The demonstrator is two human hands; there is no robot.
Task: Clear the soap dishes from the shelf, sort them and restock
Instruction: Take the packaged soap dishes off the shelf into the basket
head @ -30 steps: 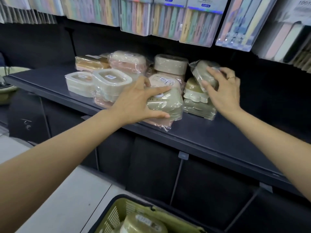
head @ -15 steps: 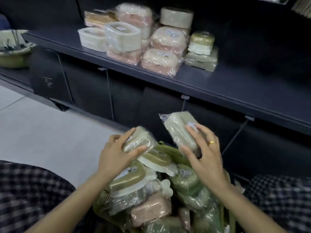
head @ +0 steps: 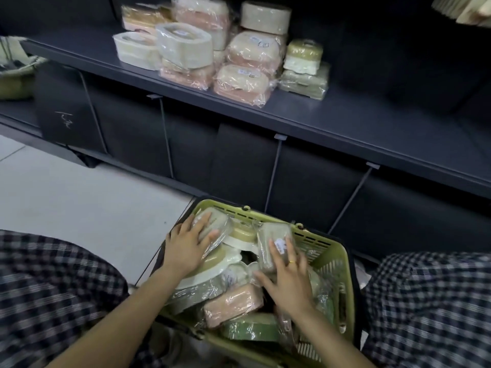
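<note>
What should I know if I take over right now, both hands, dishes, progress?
Left hand grips a wrapped green soap dish at the basket's far-left corner. Right hand holds another green dish inside the green basket.
Done: many wrapped dishes already lie in the basket.
Left: a cluster of cream, pink and green dishes remains on the dark shelf; clear those, sort, then restock.

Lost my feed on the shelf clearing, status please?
Left hand holds a wrapped soap dish, right hand holds another, both in the green basket. More dishes on shelf. Nothing blocking.
</note>
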